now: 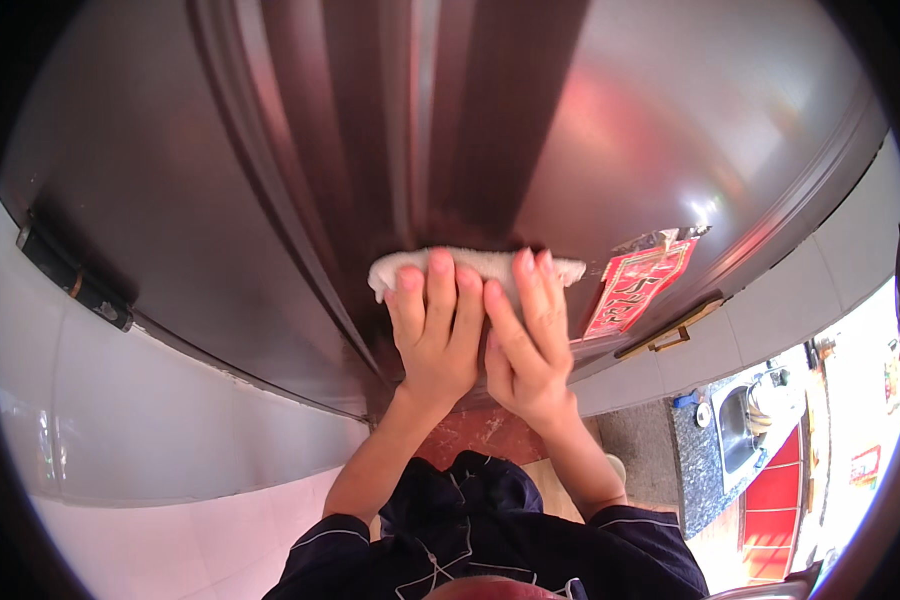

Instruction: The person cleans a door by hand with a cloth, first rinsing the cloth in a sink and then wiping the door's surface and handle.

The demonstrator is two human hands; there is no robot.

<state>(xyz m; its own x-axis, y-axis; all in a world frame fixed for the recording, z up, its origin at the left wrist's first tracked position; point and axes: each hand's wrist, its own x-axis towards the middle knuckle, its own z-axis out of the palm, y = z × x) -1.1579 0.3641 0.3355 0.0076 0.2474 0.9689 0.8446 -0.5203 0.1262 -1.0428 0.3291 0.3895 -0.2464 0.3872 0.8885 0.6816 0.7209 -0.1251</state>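
Note:
A white cloth (490, 265) is pressed in a wide strip against a dark brown door (300, 230). My left hand (436, 330) lies on the cloth's left part with its fingers stretched upward, its thumb hidden. On the right part, my right hand (532, 340) presses with straight, slightly spread fingers, its fingertips over the cloth's upper edge. Both palms face the door, and neither hand is closed around the cloth. To the right of my right hand, a torn red paper strip (630, 290) with dark writing is stuck to the door.
A dark hinge-like fitting (75, 275) sits at the door's left edge, a brass-coloured latch piece (673, 333) at its right. White tiled walls (160, 400) flank the door. A counter (705, 450) with a metal sink (738, 430) stands lower right, above red cabinet fronts (773, 500).

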